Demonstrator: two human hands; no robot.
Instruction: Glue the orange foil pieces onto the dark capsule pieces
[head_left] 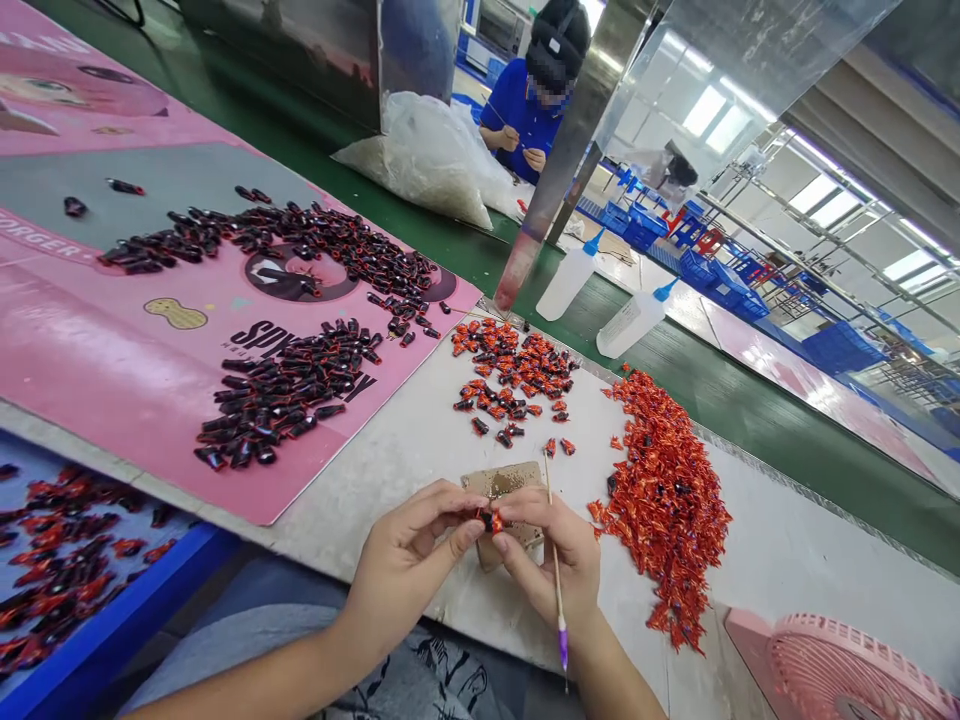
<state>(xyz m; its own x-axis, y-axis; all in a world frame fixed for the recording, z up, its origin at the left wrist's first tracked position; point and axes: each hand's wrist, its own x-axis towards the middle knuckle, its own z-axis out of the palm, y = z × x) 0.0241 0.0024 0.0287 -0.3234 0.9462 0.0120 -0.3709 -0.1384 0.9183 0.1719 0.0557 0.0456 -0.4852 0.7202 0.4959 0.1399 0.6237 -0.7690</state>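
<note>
My left hand (416, 560) and my right hand (559, 555) meet over the near table edge, fingertips closed on one small black-and-orange plastic piece (491, 522). A thin wooden stick with a purple end (561, 625) is also held in my right hand, lying across the fingers. Beneath my fingertips is a brownish block (499, 482) with a wet-looking, speckled top. Just beyond it are loose black-and-orange pieces (525, 365). To the right of my hands lies a large heap of small orange-red pieces (671, 490).
Dark pieces (292, 385) cover part of a pink printed mat (142, 400). A blue tray (150, 590) of pieces is at lower left, a pink fan (847, 665) at lower right. Two white bottles (568, 283) stand behind a metal post (529, 240). A co-worker (529, 110) sits opposite.
</note>
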